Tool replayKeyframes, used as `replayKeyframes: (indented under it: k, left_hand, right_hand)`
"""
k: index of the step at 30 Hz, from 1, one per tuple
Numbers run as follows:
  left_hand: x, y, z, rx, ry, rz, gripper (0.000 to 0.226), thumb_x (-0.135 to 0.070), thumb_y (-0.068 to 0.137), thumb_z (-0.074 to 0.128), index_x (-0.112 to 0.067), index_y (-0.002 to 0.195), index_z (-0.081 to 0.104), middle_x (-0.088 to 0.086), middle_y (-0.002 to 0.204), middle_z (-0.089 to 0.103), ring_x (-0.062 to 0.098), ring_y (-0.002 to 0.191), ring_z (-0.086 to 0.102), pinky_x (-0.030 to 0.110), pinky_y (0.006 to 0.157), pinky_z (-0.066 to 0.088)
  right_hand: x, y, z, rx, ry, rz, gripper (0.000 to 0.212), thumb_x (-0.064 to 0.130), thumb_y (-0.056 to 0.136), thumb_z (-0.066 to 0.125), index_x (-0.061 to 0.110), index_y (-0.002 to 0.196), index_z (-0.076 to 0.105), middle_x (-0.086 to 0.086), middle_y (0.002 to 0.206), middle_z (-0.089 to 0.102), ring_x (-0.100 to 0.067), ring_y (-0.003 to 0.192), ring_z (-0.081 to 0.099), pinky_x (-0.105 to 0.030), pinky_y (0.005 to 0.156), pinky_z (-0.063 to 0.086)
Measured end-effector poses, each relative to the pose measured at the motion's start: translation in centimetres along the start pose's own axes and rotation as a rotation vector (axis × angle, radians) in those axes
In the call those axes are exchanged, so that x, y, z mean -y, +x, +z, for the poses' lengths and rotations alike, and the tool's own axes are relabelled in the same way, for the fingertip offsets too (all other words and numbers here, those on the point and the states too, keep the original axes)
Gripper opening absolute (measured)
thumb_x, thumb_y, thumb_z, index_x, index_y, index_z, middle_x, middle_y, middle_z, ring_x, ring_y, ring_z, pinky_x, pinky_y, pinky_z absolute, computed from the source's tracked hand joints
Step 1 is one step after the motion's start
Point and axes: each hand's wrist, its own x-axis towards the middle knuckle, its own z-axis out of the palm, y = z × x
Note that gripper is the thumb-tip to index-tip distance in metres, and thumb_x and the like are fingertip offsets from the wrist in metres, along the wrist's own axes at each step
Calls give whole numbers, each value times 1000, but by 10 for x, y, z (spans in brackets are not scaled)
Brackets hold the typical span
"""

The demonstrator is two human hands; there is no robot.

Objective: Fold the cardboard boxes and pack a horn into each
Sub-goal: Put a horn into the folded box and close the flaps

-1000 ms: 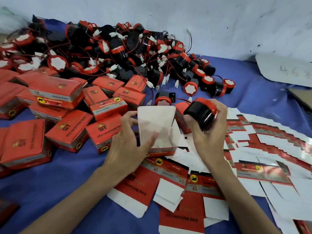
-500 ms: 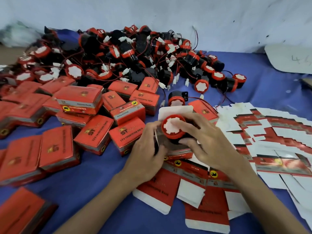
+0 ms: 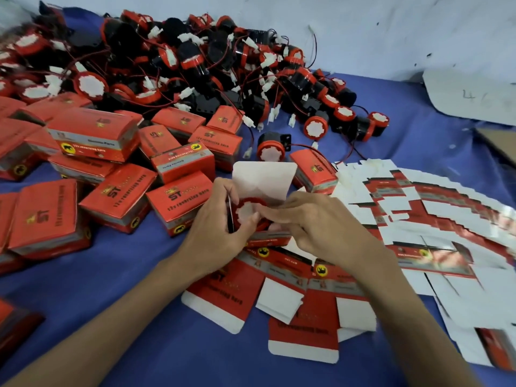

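Both hands: meet over one open box (image 3: 268, 239) on the blue cloth (image 3: 156, 317), forearms converging from below.
Horn (image 3: 245, 212): seated in that box, red-and-white face up, lid flap (image 3: 264, 178) upright behind.
Left hand (image 3: 217, 236): curled round the box's left wall, thumb against the horn.
Right hand (image 3: 315, 227): fingers nearly straight, tips pressing the horn's right rim.

The table cover (image 3: 156, 344) is blue cloth, matt and slightly wrinkled. The closed boxes (image 3: 92, 135) are red printed cardboard with a light gloss. The flat box blanks (image 3: 446, 219) shine on the printed side; their white side is matt, like the lid flap of the open box (image 3: 265, 177). The horns (image 3: 195, 60) are smooth black and red plastic. The wall (image 3: 391, 29) looks rough and matt.
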Motion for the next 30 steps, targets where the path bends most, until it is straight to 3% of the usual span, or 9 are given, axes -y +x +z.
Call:
replayKeyframes:
  k: [2,5,8,12,16,18,21,25,30]
  left_hand:
    - [-1,-1,0,22,-32,-48,34,-43,82,58,-22,93,34,2,89,51,15,80,54,29,67,47]
    - [-4,0,0,49,-79,-114,40,-34,82,70,-31,100,35,-18,99,54,-6,96,56,10,76,45]
    - [-5,6,0,77,-55,-167,48,-24,81,73,-34,101,31,-16,103,51,-6,97,55,8,74,45]
    - [-7,9,-1,114,-102,-209,56,-20,78,75,-39,104,30,-18,102,51,-8,92,56,8,72,47]
    - [-9,10,-3,148,-170,-231,61,-21,78,77,-39,110,28,-11,105,58,-4,89,62,12,72,51]
    - [-9,10,-4,172,-209,-228,60,-24,78,78,-38,111,30,-11,101,63,0,89,64,17,74,52]
    - [-8,10,-4,174,-241,-221,61,-24,72,74,-38,113,31,-17,95,65,2,91,65,23,78,52]
    - [-6,8,-4,161,-241,-229,67,-29,67,74,-45,114,30,-8,97,67,7,88,67,30,76,55]
    - [-5,6,-4,181,-250,-192,78,-27,66,76,-37,124,25,-12,99,65,7,91,67,30,80,55]
  right_hand:
    - [-2,-1,1,82,66,37,42,6,85,50,16,123,64,-12,101,72,-29,92,65,-39,57,53]
    - [-4,-6,-12,127,236,145,40,13,90,63,20,129,58,-2,132,58,-21,120,53,-37,98,44]
    - [-16,-12,-41,13,114,297,41,23,75,79,15,114,69,-2,112,69,-18,105,62,-16,80,43]
    - [-11,-10,-55,29,201,447,8,20,76,78,15,75,73,11,56,66,1,53,63,-10,56,47]
    - [10,18,-32,-237,281,358,14,22,84,71,9,80,75,0,69,72,-6,60,65,-17,64,52]
    - [14,33,-17,-94,189,224,18,21,89,63,8,90,75,-4,78,73,-11,64,60,-16,64,43]
    - [14,44,-1,74,51,142,24,26,95,52,18,107,71,-4,93,71,-22,85,63,-33,73,46]
    - [13,41,1,136,118,150,34,41,96,46,21,96,74,5,99,58,-15,95,55,-28,78,38]
    - [21,42,6,183,27,191,79,69,86,16,15,80,74,10,94,44,-11,96,45,-26,91,32]
